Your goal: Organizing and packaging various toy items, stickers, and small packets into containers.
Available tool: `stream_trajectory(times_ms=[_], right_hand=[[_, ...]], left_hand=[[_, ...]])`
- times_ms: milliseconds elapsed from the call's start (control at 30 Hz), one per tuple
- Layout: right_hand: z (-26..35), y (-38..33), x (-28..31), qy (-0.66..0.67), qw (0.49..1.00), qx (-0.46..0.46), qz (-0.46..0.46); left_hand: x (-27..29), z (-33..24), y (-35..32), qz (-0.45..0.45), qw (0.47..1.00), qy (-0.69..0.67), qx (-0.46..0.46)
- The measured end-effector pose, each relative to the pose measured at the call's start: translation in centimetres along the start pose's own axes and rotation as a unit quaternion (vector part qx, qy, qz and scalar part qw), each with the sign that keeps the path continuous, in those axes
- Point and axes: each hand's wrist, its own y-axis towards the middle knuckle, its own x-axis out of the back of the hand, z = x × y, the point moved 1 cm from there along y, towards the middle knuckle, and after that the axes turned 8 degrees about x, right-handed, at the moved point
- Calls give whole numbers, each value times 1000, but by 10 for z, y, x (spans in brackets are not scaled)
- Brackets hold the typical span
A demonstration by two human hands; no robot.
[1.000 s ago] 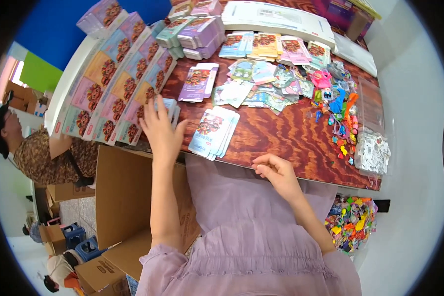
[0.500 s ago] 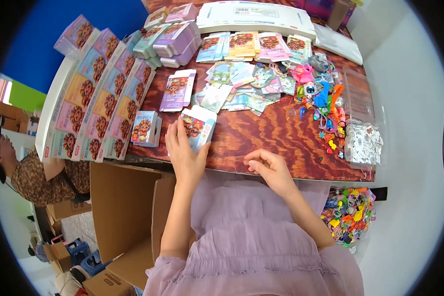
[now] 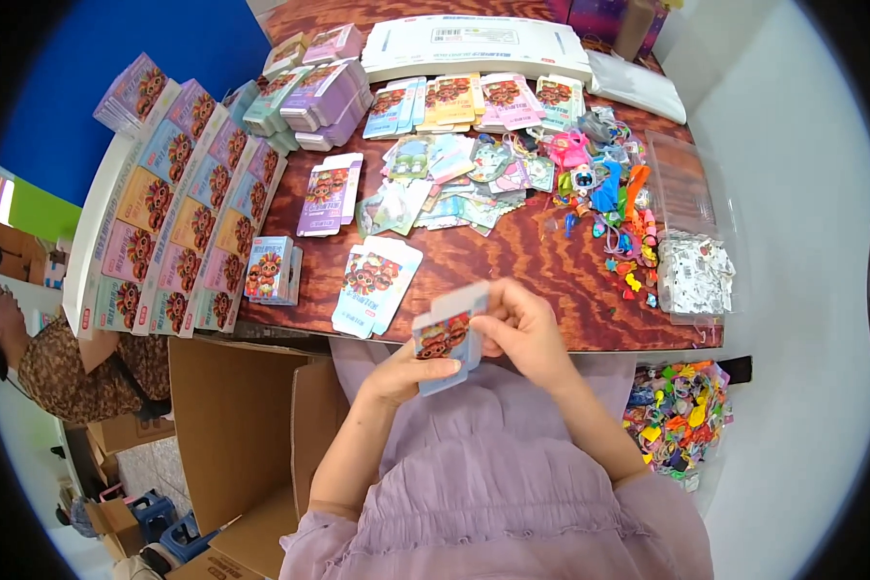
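A small light-blue printed cardboard box [image 3: 442,336] is held over the table's front edge, tilted, with its top flap raised. My left hand [image 3: 396,375] is closed round its lower left side, thumb across the printed front. With bent fingers my right hand [image 3: 527,333] pinches the box's upper right edge by the flap; its fingertips are partly hidden. Beyond the hands, flat light-blue cartons [image 3: 375,282] lie on the table. A folded-up blue box [image 3: 269,269] stands to their left, and flat purple cartons [image 3: 327,198] lie farther back.
Filled display trays [image 3: 169,208] of boxes rise at the left. Card packs [image 3: 454,193], small colourful toys [image 3: 614,198] and a clear plastic bin [image 3: 696,275] of white packets spread rightward. An open cardboard carton [image 3: 227,416] stands below the table; a person [image 3: 87,362] is at far left.
My left hand has lifted a light-blue carton off the flat ones and brought it near my body, where it is opened out. My right hand has closed on its edge.
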Motion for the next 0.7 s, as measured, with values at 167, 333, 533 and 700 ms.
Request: stream_trajectory(times_ms=[167,333,533,700], right_hand=[[12,-2,4,-327,884,334,-3],[-8,1,17,-246,948,163,124],[-5,-7,2,48,989,129,44],[-13,-7,11,-39,998,56,2]], left_hand=[[-12,-2,4,-3,999,41,-19],[-14,-1,9,-51,985,142,-84],[-19,3,10,-40,994,34,-93],[-20,13,16,-34,993,1,-112]])
